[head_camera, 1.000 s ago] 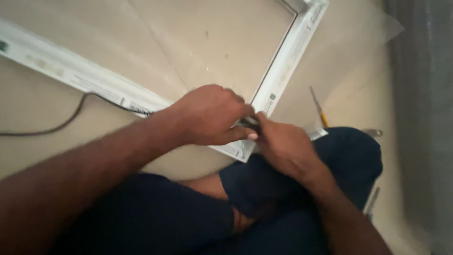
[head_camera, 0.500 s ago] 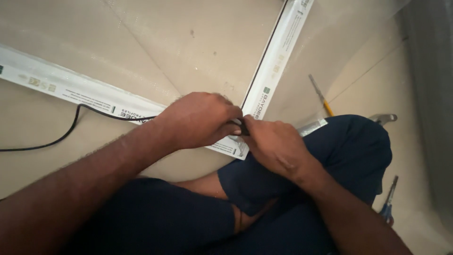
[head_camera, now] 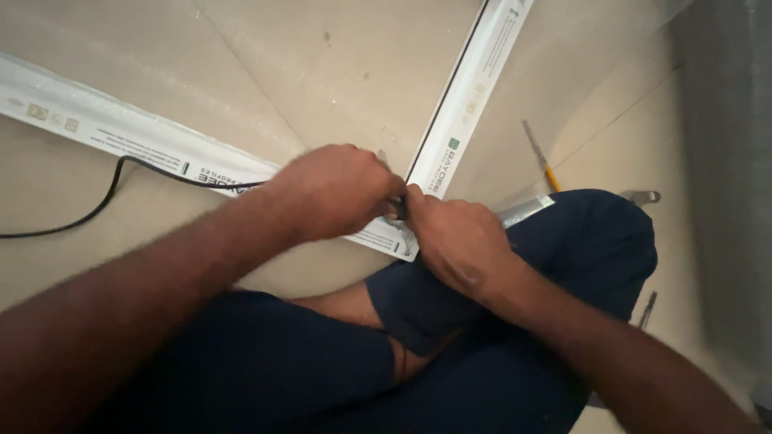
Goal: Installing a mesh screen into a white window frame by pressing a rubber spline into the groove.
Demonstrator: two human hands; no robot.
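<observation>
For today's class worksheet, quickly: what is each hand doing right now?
Left hand: curled shut at the white frame corner; contents hidden.
Right hand: closed beside it, pinching something small and dark.

Single head-worn view, looking steeply down from above the seated person's lap, close to both hands (head_camera: 402, 213), which meet mid-frame. Forearms enter from the bottom edge. Floor (head_camera: 338, 72) fills the area beyond the hands; crossed legs (head_camera: 450, 354) sit below them. No second view.

Both forearms reach inward and meet. The left hand (head_camera: 334, 193) curls knuckles-up, fingers bent and closed. The right hand (head_camera: 458, 241) faces it, fingertips pinched together, touching the left fingertips.
</observation>
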